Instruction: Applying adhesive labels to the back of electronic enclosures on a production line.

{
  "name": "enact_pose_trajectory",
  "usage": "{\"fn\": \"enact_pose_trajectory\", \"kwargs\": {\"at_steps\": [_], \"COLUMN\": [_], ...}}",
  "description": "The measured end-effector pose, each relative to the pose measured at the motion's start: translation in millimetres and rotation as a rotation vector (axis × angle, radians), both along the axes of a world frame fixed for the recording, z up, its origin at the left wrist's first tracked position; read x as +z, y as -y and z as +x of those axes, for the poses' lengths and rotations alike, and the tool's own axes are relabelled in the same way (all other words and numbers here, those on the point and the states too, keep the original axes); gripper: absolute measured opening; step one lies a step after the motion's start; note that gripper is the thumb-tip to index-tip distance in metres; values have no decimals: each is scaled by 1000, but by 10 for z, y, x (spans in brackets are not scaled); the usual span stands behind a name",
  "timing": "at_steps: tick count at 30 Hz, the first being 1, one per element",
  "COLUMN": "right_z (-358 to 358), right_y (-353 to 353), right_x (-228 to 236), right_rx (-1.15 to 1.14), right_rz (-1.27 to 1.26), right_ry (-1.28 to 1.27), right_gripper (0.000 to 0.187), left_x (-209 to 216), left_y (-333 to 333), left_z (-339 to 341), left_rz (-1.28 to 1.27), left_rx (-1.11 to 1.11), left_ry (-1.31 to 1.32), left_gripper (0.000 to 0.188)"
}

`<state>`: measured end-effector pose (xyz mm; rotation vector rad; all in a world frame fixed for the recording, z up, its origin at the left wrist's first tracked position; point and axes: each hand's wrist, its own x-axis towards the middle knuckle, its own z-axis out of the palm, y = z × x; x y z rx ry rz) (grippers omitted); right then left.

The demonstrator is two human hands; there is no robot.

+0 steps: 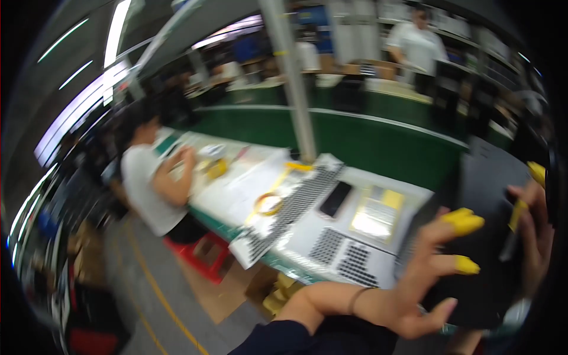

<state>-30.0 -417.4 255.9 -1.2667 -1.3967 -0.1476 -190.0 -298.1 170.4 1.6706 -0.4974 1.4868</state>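
My left hand (420,275) is at the lower right, its fingers spread and nothing in its grasp. Yellow finger covers sit on two of its fingertips. It reaches toward the near left side of a large dark flat panel (473,296); I cannot tell whether it touches. My right hand (532,222), partly cut off by the dark rim of the view, is over the panel's right side. Its fingers close around a slim tool (513,231) with a yellow part and a greyish end, blurred. Another yellow cover shows on that hand.
Left of the panel, the white-topped bench holds a black phone (336,199), sheets of dark pads (358,260), a yellow-and-silver packet (377,213), a perforated strip (296,204) and a yellow tape roll (269,204). A seated co-worker (148,183) on a red stool (204,257) works further left. A post (293,89) rises behind.
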Motion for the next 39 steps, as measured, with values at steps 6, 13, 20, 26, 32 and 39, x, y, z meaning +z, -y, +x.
{"fn": "enact_pose_trajectory", "kwargs": {"at_steps": [6,13,20,26,32,39], "right_z": [27,100,73,65,64,85], "right_y": [-319,-205,-174,-148,-179,-149], "right_x": [175,140,162,206,191,182], "right_rx": [298,156,112,114,133,118], "right_rz": [-29,-16,-20,-83,-91,-101], "right_ry": [92,160,173,170,176,213], "right_gripper": [56,48,44,44,44,44], "left_x": [-66,-81,-92,-76,-85,31], "left_y": [-100,118,136,154,207,209], "left_z": [-22,122,62,-16,-42,-4], "left_rz": [-79,-143,-189,-228,-329,-312], "left_rx": [97,99,111,118,208,208], "left_ry": [42,-80,-84,-122,-155,-186], "left_gripper": [49,53,54,54,52,52]}}
